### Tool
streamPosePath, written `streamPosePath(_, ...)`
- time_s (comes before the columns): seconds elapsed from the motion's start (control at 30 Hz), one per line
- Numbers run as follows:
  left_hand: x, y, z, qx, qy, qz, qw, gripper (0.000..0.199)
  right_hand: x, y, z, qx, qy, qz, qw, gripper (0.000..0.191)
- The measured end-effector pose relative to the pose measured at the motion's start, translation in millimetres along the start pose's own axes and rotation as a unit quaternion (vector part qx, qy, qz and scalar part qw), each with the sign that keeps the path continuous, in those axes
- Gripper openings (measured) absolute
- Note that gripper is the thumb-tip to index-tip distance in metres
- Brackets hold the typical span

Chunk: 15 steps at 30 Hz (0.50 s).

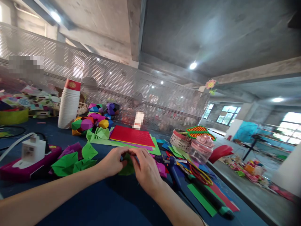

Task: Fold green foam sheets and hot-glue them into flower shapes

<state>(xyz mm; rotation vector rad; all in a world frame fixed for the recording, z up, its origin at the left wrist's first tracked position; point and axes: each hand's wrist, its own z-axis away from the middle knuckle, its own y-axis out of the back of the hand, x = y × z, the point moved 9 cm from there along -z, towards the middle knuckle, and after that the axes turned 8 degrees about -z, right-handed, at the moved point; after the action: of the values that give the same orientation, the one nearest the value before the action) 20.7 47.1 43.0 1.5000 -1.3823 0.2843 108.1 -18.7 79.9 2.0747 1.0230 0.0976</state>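
Note:
Over the dark blue table, a piece of green folded paper (127,168) is held between both hands. My left hand (113,162) pinches it from the left with curled fingers. From the right, my right hand (146,166) bends over its upper edge, thumb and fingers closed on it. The fingers hide much of the paper. Just right of my right hand lies a blue glue gun (171,161), partly over pink and other coloured paper. Left of my left hand rest green folded paper pieces (70,164) and a purple one (73,148).
A red sheet stack (131,136) lies ahead, with finished multicoloured paper balls (84,124) behind left. Stacked paper cups (68,108) and a purple power strip (18,169) stand left. At right are a pink clear jar (201,150), a black-and-green-handled tool (211,196), and a basket (180,139).

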Motion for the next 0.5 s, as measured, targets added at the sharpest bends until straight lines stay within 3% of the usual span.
streamPosePath(0.13, -16.4, 6.2, -4.6, 0.023, 0.045, -0.028, 0.998, 0.034, 21.6, 9.3, 0.8, 0.05, -0.093, -0.071, 0.992, 0.019)
streamPosePath(0.27, -20.2, 9.4, -5.2, 0.027, 0.065, -0.055, 0.996, 0.032, 40.6, -6.9, 4.8, -0.005, -0.185, -0.166, 0.969, 0.023)
streamPosePath(0.37, -12.7, 12.9, -2.2, 0.041, 0.054, -0.085, 0.994, 0.028, 42.5, -9.6, 6.5, -0.005, -0.197, -0.167, 0.966, 0.024)
streamPosePath(0.5, -1.6, 12.6, 1.6, 0.052, 0.025, -0.107, 0.993, 0.028, 39.1, -6.9, 5.4, 0.01, -0.156, -0.115, 0.981, 0.013)
